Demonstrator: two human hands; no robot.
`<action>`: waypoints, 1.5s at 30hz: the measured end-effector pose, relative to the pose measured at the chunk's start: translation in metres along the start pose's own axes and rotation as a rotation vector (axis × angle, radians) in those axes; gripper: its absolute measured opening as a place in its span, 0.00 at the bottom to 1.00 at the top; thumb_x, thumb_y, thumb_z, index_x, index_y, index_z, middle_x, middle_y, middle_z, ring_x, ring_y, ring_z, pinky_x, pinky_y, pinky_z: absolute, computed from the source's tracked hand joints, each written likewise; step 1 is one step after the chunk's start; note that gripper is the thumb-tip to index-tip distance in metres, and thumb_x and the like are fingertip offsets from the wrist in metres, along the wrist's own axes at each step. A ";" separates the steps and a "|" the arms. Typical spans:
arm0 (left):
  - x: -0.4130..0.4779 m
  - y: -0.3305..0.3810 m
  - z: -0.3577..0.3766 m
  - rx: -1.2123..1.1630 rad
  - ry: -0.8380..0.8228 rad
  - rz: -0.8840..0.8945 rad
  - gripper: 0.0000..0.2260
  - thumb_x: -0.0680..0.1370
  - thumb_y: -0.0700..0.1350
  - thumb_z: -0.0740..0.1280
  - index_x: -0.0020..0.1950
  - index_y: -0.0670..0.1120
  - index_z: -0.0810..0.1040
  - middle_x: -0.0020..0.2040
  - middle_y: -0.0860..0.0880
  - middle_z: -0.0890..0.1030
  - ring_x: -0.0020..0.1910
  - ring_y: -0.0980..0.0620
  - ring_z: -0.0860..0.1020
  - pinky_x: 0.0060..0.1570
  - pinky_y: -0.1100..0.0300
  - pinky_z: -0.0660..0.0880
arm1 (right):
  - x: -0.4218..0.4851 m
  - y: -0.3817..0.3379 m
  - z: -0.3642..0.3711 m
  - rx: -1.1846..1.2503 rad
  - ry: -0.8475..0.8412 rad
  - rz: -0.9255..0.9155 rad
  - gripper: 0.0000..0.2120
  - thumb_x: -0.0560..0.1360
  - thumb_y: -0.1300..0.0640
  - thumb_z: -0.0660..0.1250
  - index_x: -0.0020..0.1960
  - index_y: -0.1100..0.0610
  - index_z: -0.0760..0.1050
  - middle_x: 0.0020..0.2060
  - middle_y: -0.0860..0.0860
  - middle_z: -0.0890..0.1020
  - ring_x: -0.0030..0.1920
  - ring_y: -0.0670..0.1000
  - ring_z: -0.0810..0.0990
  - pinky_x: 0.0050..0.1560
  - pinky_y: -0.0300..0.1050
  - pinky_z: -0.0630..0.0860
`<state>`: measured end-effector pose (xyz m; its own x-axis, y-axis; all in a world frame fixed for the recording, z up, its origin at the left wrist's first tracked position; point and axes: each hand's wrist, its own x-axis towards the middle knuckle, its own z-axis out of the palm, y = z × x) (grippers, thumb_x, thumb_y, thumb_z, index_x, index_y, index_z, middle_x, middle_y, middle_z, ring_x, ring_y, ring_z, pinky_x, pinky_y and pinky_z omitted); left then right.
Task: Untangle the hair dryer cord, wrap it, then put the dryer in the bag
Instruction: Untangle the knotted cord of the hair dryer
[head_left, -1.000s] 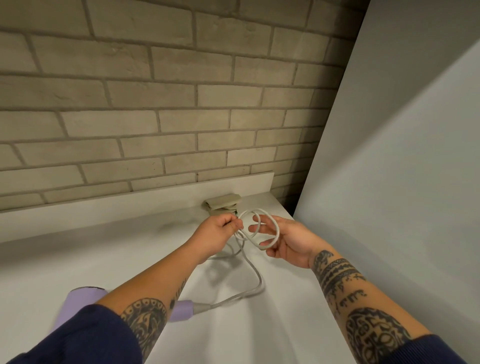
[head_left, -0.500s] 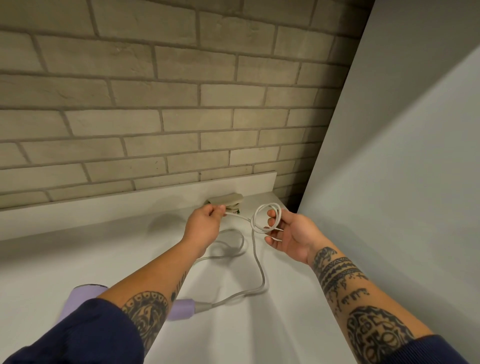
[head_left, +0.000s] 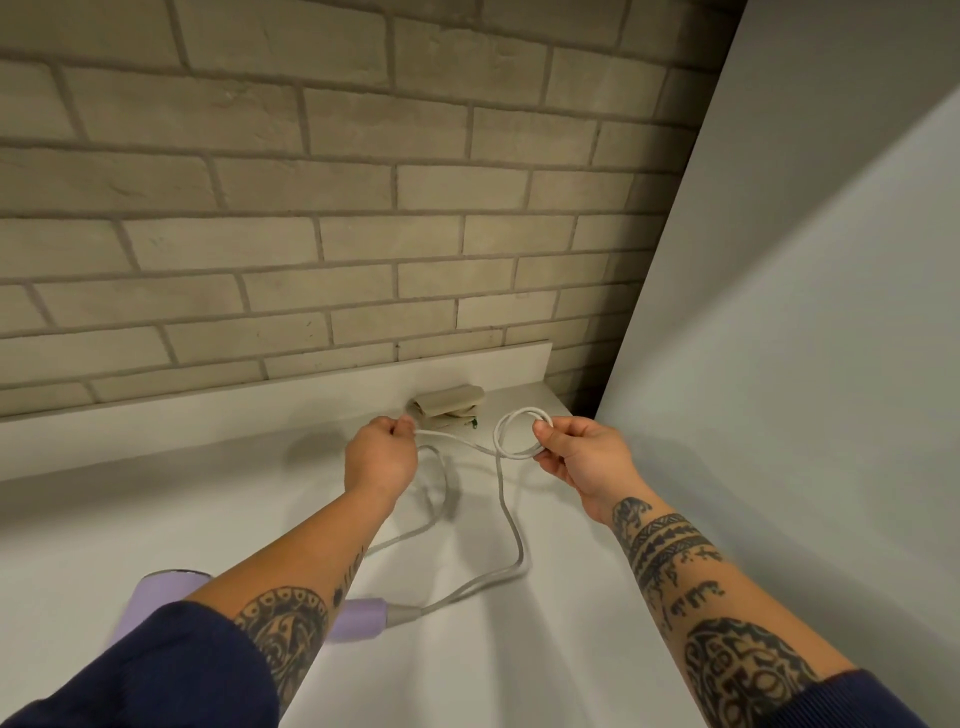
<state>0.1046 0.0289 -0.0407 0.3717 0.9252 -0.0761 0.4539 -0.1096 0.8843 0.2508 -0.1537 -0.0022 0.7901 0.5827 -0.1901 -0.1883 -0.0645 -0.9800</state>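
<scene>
A lilac hair dryer (head_left: 358, 618) lies on the white counter (head_left: 156, 519) at the lower left, mostly hidden under my left forearm. Its pale grey cord (head_left: 511, 540) runs from the handle up the counter. My right hand (head_left: 576, 457) pinches a small coil of the cord between thumb and fingers. My left hand (head_left: 382, 457) grips the cord's far stretch in a closed fist, pulled out to the left of the coil. A slack loop hangs below between both hands. A folded beige bag (head_left: 449, 405) lies against the back ledge, just behind my hands.
A brick wall (head_left: 311, 208) rises behind the counter's low white backsplash (head_left: 260, 405). A plain grey panel (head_left: 805, 312) closes off the right side, close to my right arm.
My hands have drawn apart: the left pulled its cord end leftward, the right moved right with the coil, which shrank. The cord between them has stretched out.
</scene>
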 end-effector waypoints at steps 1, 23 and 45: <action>-0.002 0.002 0.000 0.114 -0.027 0.016 0.16 0.85 0.54 0.57 0.48 0.47 0.79 0.43 0.46 0.81 0.42 0.45 0.77 0.49 0.51 0.75 | 0.001 0.000 0.001 -0.024 0.006 -0.012 0.02 0.75 0.60 0.74 0.46 0.59 0.83 0.39 0.56 0.83 0.40 0.53 0.79 0.42 0.41 0.81; -0.021 0.020 0.012 -0.111 -0.471 0.083 0.10 0.84 0.46 0.62 0.46 0.50 0.80 0.52 0.56 0.81 0.39 0.52 0.77 0.47 0.59 0.73 | -0.002 0.000 -0.001 0.048 -0.087 0.011 0.08 0.75 0.61 0.74 0.52 0.64 0.82 0.37 0.55 0.82 0.34 0.49 0.82 0.38 0.40 0.81; -0.039 0.063 0.007 -0.440 -0.307 0.139 0.03 0.80 0.42 0.70 0.46 0.47 0.82 0.31 0.51 0.76 0.22 0.52 0.67 0.22 0.64 0.61 | 0.011 -0.018 -0.007 -0.010 -0.256 0.222 0.18 0.83 0.46 0.60 0.59 0.58 0.80 0.48 0.54 0.86 0.44 0.53 0.85 0.44 0.47 0.80</action>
<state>0.1244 -0.0170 0.0144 0.6525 0.7576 -0.0177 0.0271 -0.0001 0.9996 0.2672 -0.1519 0.0128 0.5583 0.7377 -0.3796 -0.3331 -0.2197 -0.9169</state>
